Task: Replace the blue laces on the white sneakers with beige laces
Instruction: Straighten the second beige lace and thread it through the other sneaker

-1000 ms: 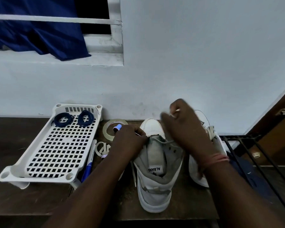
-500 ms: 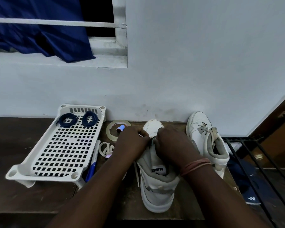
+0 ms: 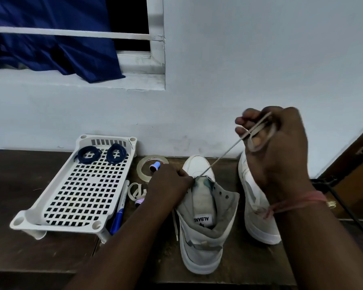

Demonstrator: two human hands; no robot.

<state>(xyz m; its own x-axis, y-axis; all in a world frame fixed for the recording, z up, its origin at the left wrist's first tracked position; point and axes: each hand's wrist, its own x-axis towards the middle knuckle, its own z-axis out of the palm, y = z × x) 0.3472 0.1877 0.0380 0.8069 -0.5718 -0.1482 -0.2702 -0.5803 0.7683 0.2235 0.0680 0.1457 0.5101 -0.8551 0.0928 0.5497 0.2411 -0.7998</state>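
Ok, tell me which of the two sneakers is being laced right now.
The near sneaker with the open tongue: the beige lace runs taut from its lowest eyelets to the raised right hand. The far sneaker stands untouched behind that arm.

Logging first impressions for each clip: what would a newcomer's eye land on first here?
The raised right hand, right of centre, pulling a beige lace taut up from the near white sneaker, which the left hand steadies. Then the two coiled blue laces at the far end of the white perforated tray on the left.

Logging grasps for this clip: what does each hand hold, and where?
Right hand grips the beige lace by its free end, pulled taut. Left hand holds the near sneaker at its lowest eyelets.
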